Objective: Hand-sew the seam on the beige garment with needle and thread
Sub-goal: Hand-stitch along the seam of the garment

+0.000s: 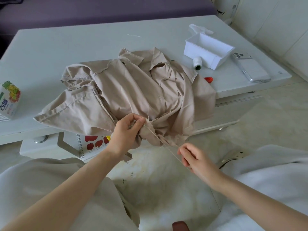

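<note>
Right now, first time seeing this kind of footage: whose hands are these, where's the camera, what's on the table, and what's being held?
There is no machine here: a person works with two bare hands. The single picture comes from a camera worn on their head, looking forward and down. The left hand pinches a bunched edge of the beige garment, which lies on the white table and hangs over its front. The right hand pinches a thread that runs taut from that edge. The needle is too small to make out. Also on the table are a spool, a white plastic box, a phone and a drink carton.
</note>
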Motion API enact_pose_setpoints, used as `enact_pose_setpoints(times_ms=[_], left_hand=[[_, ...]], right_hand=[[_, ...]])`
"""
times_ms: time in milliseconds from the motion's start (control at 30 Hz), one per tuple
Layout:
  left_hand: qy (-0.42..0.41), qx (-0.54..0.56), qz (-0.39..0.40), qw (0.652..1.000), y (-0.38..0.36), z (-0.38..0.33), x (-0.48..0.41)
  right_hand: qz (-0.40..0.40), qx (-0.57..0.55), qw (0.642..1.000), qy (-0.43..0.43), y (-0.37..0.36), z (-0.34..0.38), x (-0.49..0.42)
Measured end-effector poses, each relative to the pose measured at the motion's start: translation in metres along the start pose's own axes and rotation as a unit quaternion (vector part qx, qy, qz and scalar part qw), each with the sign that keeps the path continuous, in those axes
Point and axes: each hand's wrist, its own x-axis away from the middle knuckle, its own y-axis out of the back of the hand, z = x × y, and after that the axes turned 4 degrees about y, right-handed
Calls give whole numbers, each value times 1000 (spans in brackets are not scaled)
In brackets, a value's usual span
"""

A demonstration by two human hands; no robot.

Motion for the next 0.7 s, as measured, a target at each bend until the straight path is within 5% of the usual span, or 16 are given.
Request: enact_pose_setpoints(times_ms=[400,533,700], left_hand=[[-17,-27,-3,999,-1,0,0],[-10,-23,19,999,-1,-1,2],[-10,-31,54,998,-2,-2,5]], right_hand=[[-5,203,976,-74,36,-54,4],[-42,266,963,-1,31,-39,1],[-130,188,960,161,7,15,-15]])
